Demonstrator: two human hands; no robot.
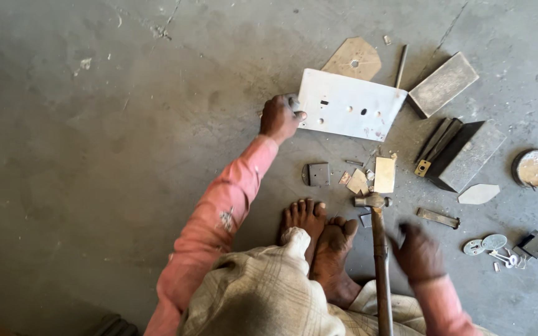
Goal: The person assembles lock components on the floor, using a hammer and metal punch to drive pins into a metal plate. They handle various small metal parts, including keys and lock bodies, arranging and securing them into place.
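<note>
Gripped by left hand (279,117), white plate (350,104) shows punched holes

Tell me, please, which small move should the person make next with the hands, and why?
Probably close the right hand on the hammer handle. The left hand already grips the left edge of the white metal plate lying flat on the concrete floor, while the right hand, blurred, hangs open just beside the handle without holding it.
</note>
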